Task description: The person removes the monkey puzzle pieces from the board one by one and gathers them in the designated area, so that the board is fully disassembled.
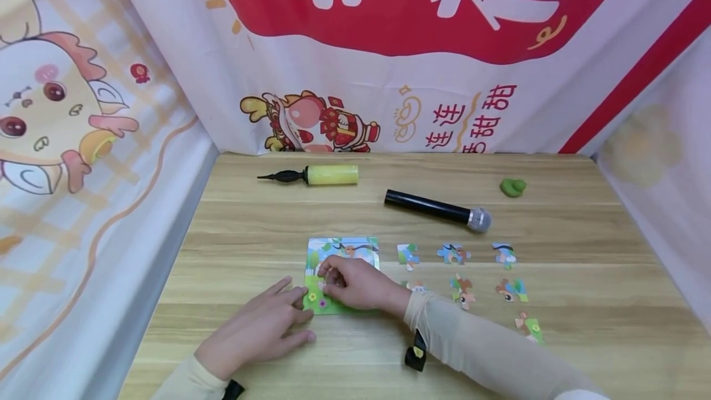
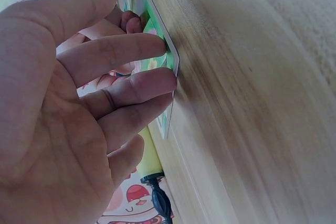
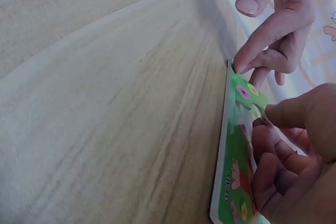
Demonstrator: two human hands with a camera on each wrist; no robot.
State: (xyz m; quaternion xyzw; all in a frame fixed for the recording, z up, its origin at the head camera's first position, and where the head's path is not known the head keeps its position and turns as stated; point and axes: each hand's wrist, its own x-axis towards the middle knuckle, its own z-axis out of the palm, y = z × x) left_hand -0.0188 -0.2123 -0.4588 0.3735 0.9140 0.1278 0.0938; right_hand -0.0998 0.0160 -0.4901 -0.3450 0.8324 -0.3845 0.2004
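A square puzzle board (image 1: 345,309) with a green lower edge lies in front of me. My right hand (image 1: 358,283) reaches over its middle and pinches a green puzzle piece (image 3: 247,91) with pink and yellow flowers between thumb and fingers. That piece is at the board's lower left corner, its lifted edge right under the thumb tip in the right wrist view. My left hand (image 1: 261,326) is at the board's left side, fingers loosely stretched, fingertips (image 2: 163,80) touching the board's corner edge. Part of the board's picture is hidden beneath the right hand.
Several loose puzzle pieces (image 1: 505,254) lie in rows right of the board, some close to the right forearm. Farther back are a yellow hand pump (image 1: 332,175), a black microphone (image 1: 428,205) and a small green lump (image 1: 512,187). Printed cloth walls (image 1: 389,73) enclose the table.
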